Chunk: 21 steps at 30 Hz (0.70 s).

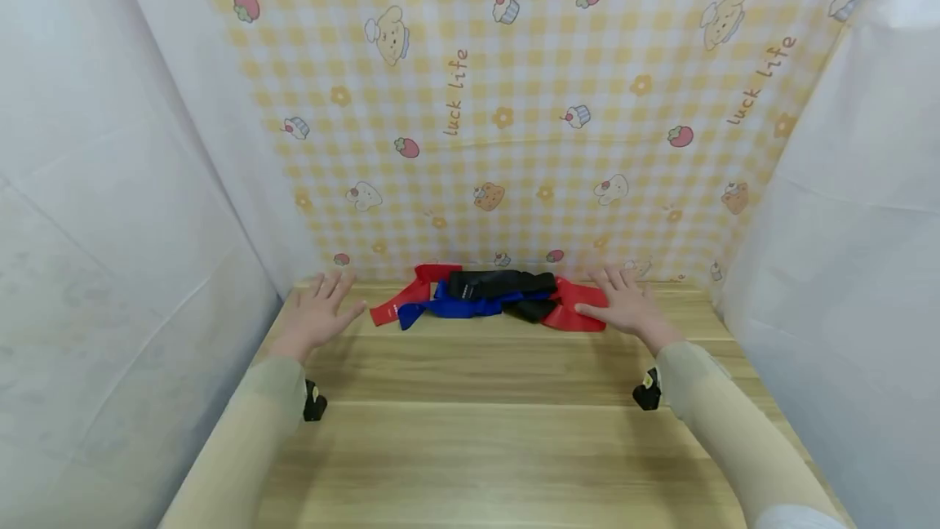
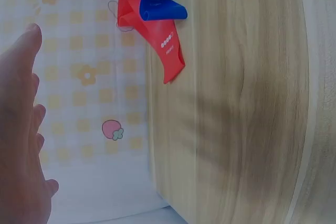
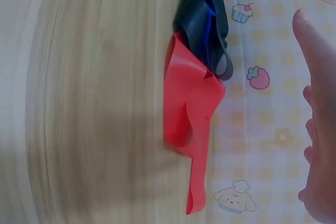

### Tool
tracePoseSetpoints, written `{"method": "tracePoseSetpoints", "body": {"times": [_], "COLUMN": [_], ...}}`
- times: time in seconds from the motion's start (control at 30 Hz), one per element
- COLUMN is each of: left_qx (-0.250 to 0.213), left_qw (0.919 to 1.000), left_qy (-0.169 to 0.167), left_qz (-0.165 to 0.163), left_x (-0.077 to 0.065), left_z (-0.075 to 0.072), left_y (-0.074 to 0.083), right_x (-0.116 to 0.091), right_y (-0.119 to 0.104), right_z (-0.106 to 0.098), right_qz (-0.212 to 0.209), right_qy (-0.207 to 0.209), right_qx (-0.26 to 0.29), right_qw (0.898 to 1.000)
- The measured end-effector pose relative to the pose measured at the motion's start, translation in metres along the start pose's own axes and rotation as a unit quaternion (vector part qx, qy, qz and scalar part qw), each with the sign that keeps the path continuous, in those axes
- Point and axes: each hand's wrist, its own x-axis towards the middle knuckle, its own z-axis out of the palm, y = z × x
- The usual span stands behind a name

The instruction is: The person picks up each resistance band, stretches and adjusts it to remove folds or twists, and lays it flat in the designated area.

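Soft, even light brightens my head view, and the patterned cloth (image 1: 543,145) shows clearly. Near my left hand (image 1: 316,313) and right hand (image 1: 624,304), blurry-edged shadows lie on the table (image 1: 470,455), suggesting light from above. My wrist views look dimmer and hazier; a mild sheen crosses the red band (image 3: 194,93), and a pale seam (image 3: 27,98) bows near the edge.

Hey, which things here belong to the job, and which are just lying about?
Probably the job, near left hand and right hand:
red resistance band (maybe two)
blue resistance band
black resistance band

Just surroundings:
yellow checked cloth
wooden tabletop
white side curtains
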Motion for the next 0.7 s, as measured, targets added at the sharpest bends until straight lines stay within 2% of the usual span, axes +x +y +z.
{"method": "tracePoseSetpoints", "body": {"times": [0.3,0.7], "left_qx": [-0.004,-0.032], "left_qw": [0.9996,0.9987], "left_qy": [0.004,0.006], "left_qz": [0.028,0.038], "left_x": [0.009,0.02], "left_z": [0.027,0.046], "left_y": [0.019,0.046], "right_x": [0.003,0.019], "right_y": [-0.014,-0.044], "right_z": [0.021,0.051], "right_qz": [-0.037,-0.071], "right_qy": [-0.001,-0.025], "right_qx": [0.009,0.029], "right_qw": [0.999,0.997]}}
